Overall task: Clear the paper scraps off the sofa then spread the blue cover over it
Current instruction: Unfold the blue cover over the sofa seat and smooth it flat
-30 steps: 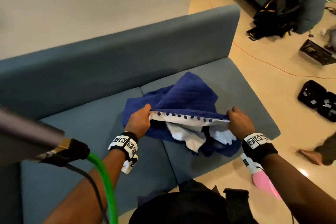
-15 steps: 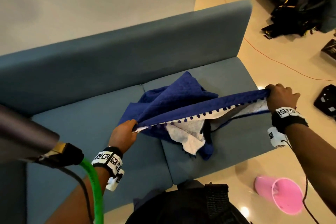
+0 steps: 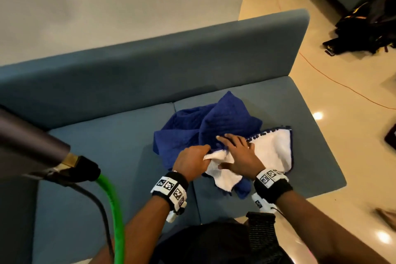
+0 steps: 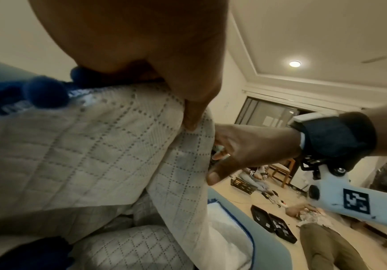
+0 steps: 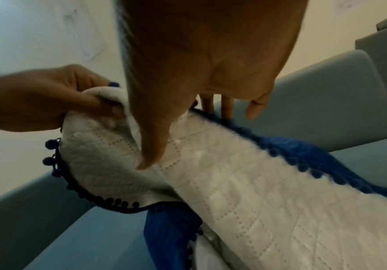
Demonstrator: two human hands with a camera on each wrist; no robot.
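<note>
- Holding a bunch of the cover's white side, your left hand (image 3: 192,159) has its fingers curled tight round the cloth; the wrist view shows the pinch close up.
- Just to its right, your right hand (image 3: 237,154) lies flat on the cover (image 3: 214,122) with fingers straight and spread. It presses; it does not grab.
- The cover sits in a heap on the right seat of the sofa (image 3: 107,156), near the middle seam. Blue side shows at the back, white side at the front and right, with little blue balls along the edge.
- I see no paper scraps on the sofa, so I think that part is done. You look to be on the spreading step, and it has only begun.
- Next, I think you need to find two corners, one in each hand. Then pull them wide apart and lay the cover blue side up over both seats. The heap is folded on itself, so you may need to shake it loose first.
- Half a second ago your right hand was far out to the right, holding the edge up and stretched tight. Now that hand has let go and come back beside the left, and the edge lies slack on the seat.
</note>
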